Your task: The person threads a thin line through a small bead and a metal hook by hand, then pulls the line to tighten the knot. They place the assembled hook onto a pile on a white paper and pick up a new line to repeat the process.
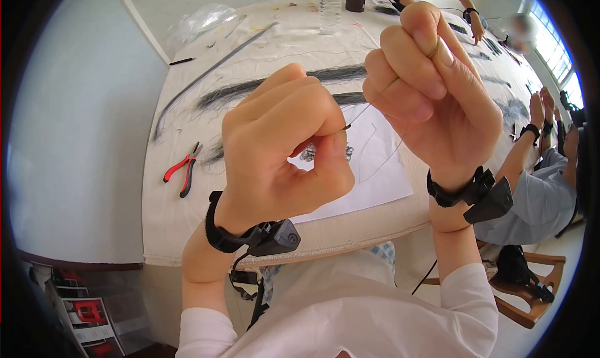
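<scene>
Pinched thin dark strand [358,116] in closed left hand [281,152], held taut by clenched right hand [431,89], above flat white paper sheet [382,174], probably for contrast.

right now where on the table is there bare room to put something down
Bare cream cloth lies along the near edge below the red-handled pliers, and the white paper sheet's near right corner is free. Crowded: black hair bundles and the clear plastic bottle farther back.
</scene>
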`<control>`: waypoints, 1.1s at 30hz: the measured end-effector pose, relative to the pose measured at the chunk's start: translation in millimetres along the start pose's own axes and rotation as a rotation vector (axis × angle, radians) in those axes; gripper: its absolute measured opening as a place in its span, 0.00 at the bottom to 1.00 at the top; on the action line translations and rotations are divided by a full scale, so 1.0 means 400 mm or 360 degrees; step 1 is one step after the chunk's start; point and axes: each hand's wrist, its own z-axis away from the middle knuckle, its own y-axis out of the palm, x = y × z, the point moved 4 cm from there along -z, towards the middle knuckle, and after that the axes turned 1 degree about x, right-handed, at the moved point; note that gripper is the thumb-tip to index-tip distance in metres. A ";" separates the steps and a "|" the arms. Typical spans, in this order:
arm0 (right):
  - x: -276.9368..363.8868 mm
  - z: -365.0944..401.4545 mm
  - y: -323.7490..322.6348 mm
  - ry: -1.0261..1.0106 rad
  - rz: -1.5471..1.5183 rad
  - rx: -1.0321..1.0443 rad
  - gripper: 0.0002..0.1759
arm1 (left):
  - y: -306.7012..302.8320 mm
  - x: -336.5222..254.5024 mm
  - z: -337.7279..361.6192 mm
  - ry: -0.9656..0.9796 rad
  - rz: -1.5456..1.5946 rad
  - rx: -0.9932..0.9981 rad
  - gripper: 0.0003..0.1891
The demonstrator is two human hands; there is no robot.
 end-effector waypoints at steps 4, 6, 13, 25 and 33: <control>0.013 0.000 0.001 -0.0001 0.0028 0.0008 0.06 | -0.009 -0.011 -0.009 -0.0013 -0.0100 0.0094 0.08; 0.023 0.003 0.011 -0.0021 0.0118 0.0027 0.06 | -0.019 -0.017 -0.016 0.0004 -0.0149 0.0149 0.07; 0.079 0.016 0.044 -0.0259 0.1119 0.0237 0.06 | -0.024 0.018 0.007 -0.0750 0.0856 0.0278 0.03; 0.017 0.008 0.000 -0.0239 0.1077 -0.0174 0.08 | -0.017 0.019 0.007 -0.0764 0.0914 0.0079 0.03; 0.034 0.030 0.040 -0.0277 0.1064 -0.0093 0.12 | -0.039 -0.015 -0.007 0.0261 -0.0134 -0.0064 0.04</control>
